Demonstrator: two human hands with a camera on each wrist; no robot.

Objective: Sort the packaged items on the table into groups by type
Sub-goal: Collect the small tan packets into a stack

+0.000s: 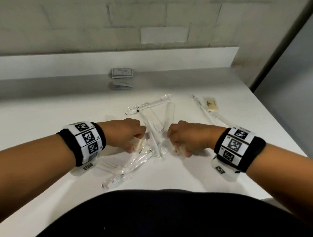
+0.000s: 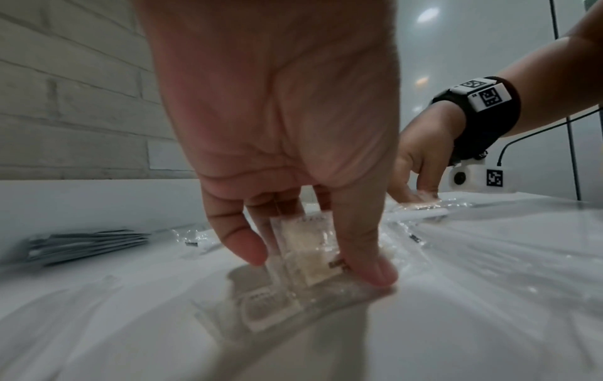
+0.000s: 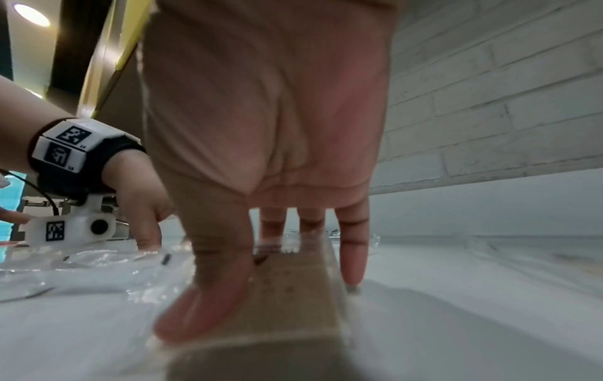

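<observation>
Both hands are low over the middle of the white table (image 1: pixel 43 113). My left hand (image 1: pixel 135 145) pinches a small beige packet (image 1: pixel 138 144) in clear wrap; in the left wrist view the hand (image 2: pixel 313 266) has thumb and fingers on either side of that packet (image 2: pixel 301 245), which touches the table. My right hand (image 1: pixel 179 150) grips a second beige packet (image 1: pixel 176 150); in the right wrist view the hand (image 3: pixel 277 291) has its thumb and fingers on the sides of this packet (image 3: pixel 293 304). Around them lie clear-wrapped toothbrushes (image 1: pixel 125 167).
Two stacks of grey sachets (image 1: pixel 122 73) sit at the back by the raised ledge. A third beige packet (image 1: pixel 211 104) and a wrapped toothbrush (image 1: pixel 204 112) lie at the right. A wrapped comb (image 1: pixel 109 165) lies under my left wrist. The table edge runs close on the right.
</observation>
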